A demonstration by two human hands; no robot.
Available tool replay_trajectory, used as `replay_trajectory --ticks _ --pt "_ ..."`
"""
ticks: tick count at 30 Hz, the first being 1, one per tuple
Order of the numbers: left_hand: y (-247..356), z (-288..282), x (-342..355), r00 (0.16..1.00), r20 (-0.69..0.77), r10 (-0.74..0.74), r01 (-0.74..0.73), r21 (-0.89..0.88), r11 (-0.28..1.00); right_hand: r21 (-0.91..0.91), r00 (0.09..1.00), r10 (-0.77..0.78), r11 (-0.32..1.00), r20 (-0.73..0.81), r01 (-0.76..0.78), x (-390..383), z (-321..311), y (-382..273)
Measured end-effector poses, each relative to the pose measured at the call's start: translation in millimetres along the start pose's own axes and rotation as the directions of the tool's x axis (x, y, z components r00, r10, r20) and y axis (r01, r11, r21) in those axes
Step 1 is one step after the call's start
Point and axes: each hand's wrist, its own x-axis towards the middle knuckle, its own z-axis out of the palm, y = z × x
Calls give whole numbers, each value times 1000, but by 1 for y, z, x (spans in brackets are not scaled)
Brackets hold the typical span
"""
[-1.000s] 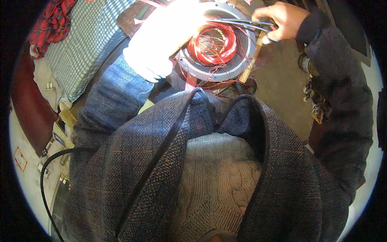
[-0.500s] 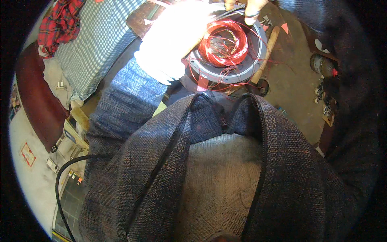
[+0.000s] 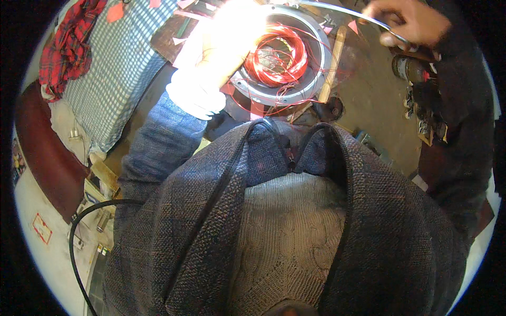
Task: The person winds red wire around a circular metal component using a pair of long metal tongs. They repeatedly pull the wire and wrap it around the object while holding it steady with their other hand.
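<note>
A round metal housing (image 3: pixel 319 64) holds a ring coil of red enamelled wire (image 3: pixel 294 59), with loose strands over its rim. My left hand (image 3: pixel 221 50) is at the coil's left side, mostly washed out by glare; its fingertips and anything in them cannot be made out. At upper right my right hand (image 3: pixel 400 23) is closed on a long, thin, pale strip (image 3: pixel 342 8), which arches leftward above the housing. A wooden stick (image 3: pixel 333 68) lies along the housing's right side, and small pink pieces (image 3: pixel 353 27) lie around it.
At left are a checked cloth (image 3: pixel 126 68) on a raised surface, a red plaid cloth (image 3: pixel 66 58) and a maroon board (image 3: pixel 50 150). On the floor (image 3: pixel 382 116) at right stand a bottle-like container (image 3: pixel 406 68) and assorted small items (image 3: pixel 429 121).
My right hand rose to the housing's top, then moved out to the right, drawing the strip into a longer arc. My left hand stays at the coil; the whole view shifts slightly.
</note>
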Motion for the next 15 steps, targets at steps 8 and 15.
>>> replay_trajectory --ticks 8,15 --pt "13 -2 -2 996 44 -74 81 -177 981 805 833 152 394 -532 443 -76 207 109" --pt "5 -11 -6 956 112 -271 287 -174 942 875 913 207 418 -352 243 -124 262 46"
